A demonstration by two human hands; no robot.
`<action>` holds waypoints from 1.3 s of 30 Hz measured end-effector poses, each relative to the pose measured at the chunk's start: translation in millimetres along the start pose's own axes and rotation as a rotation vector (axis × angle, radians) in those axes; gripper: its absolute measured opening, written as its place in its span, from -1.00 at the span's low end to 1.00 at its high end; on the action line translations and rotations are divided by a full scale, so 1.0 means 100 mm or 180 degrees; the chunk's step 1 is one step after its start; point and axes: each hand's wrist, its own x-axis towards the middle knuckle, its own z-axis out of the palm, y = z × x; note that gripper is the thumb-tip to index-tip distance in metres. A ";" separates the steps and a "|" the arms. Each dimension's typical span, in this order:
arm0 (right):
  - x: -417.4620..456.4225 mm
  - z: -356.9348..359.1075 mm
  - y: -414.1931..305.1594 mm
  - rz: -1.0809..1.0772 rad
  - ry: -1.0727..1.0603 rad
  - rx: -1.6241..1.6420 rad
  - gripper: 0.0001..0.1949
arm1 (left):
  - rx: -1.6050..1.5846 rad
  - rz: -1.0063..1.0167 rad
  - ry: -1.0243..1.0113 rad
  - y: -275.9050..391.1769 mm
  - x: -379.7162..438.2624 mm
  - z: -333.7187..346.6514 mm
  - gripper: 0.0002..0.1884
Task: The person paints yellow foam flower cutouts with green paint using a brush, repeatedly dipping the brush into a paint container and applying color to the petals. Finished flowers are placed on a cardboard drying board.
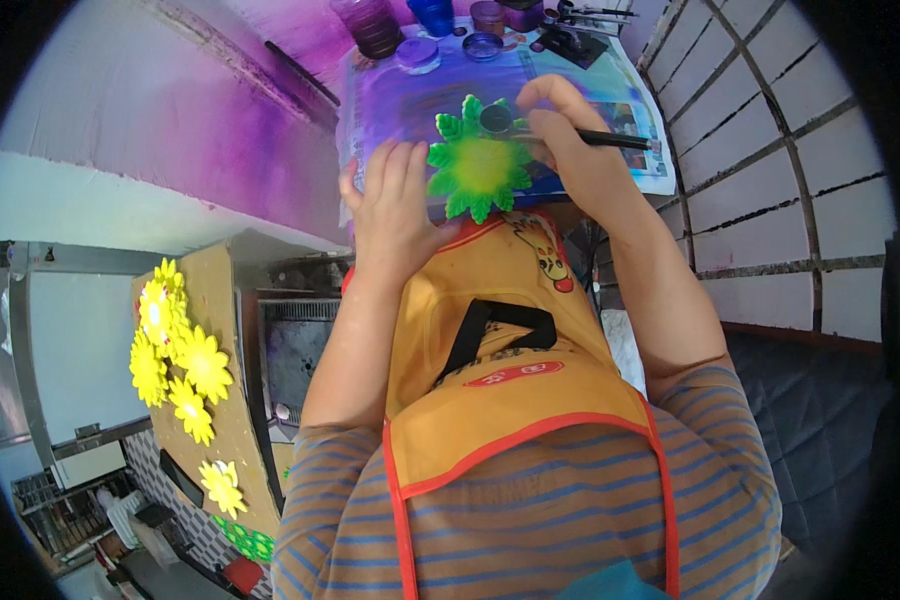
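Note:
A flower-shaped piece (481, 166) with a yellow middle and green, leaf-like petals lies near the front edge of the paper-covered worktop. My right hand (581, 142) grips a black airbrush (607, 139) over its right side. The airbrush's round dark cup (496, 118) hangs over the upper petals. On the left, my left hand (394, 199) lies palm down with its thumb spread from the fingers. Its fingertips come close to the left petals, and the thumb reaches towards the lower ones; whether they touch cannot be seen.
Behind the flower stand paint bottles (435, 16), a lidded jar (418, 54), a round dish (483, 46) and several spare airbrushes (589, 16). A tiled wall (765, 150) borders the right. Yellow flower pieces (204, 361) lie on a cardboard sheet (202, 285) at left. A person (124, 517) is further off.

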 end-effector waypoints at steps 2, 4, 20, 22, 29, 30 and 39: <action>0.01 -0.01 0.01 0.0088 0.0002 0.0185 -0.81 | -0.0011 -0.0099 0.0053 -0.03 -0.01 0.01 -0.14; 0.00 -0.02 -0.03 0.0184 -0.0015 0.0318 -0.79 | -0.0061 -0.0346 0.0159 -0.07 -0.04 0.02 -0.13; 0.06 -0.71 0.18 0.0602 0.0935 0.0409 -0.69 | -0.0529 -0.2871 0.1091 -0.15 -2.65 -0.65 -0.15; 0.14 -0.85 0.20 0.0852 0.0922 0.0472 -0.70 | -0.0572 -0.3685 0.1215 0.10 -3.29 -0.67 -0.20; 0.20 -0.53 -0.09 0.0691 0.0793 0.0000 -0.66 | 0.0592 -0.6956 0.0696 1.11 -5.55 -0.11 -0.18; 0.27 -0.50 -0.13 0.0638 0.0817 -0.0078 -0.66 | 0.0394 -0.7550 0.0490 1.19 -5.69 -0.14 -0.16; 0.38 -0.19 -0.25 0.0525 0.0997 -0.0878 -0.63 | 0.0778 -0.9576 0.0874 1.40 -6.87 -0.39 -0.10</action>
